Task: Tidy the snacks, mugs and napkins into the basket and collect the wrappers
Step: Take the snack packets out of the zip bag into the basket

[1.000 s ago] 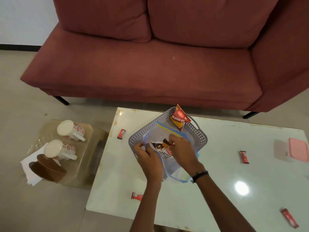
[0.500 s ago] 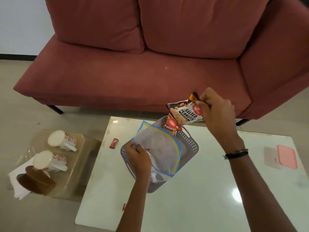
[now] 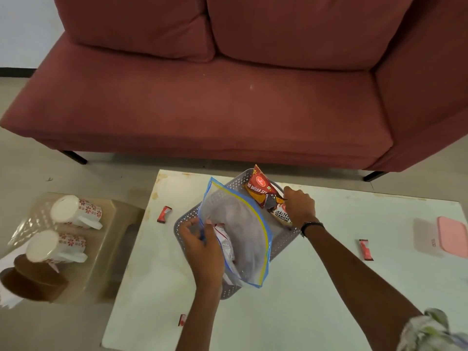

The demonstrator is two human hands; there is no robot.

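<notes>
Centrally, grey basket (image 3: 283, 245) on white bench (image 3: 316, 295), holding a red snack packet (image 3: 258, 190) propped at the far rim. Left hand (image 3: 202, 245) closed in a pinch grip on the near edge of a clear zip bag (image 3: 243, 231), held open over the basket, one packet (image 3: 224, 243) visible inside. Right hand (image 3: 298, 207) closed around the top of a salted-peanuts packet (image 3: 282, 216), lowered against the far right wall of the basket beside the red one. Three small red wrappers (image 3: 164, 214) scattered on the bench, well apart, uncollected. Two mugs (image 3: 76, 212) lying on their sides on a low stool (image 3: 119, 216) left of the bench, white napkins (image 3: 6, 259) beneath a brown holder (image 3: 33, 282). Likely risks: peanuts packet slipping outside the rim if released while tilted; slack bag sagging and spilling its packet; basket shifting on the glossy bench under sideways pressure.
</notes>
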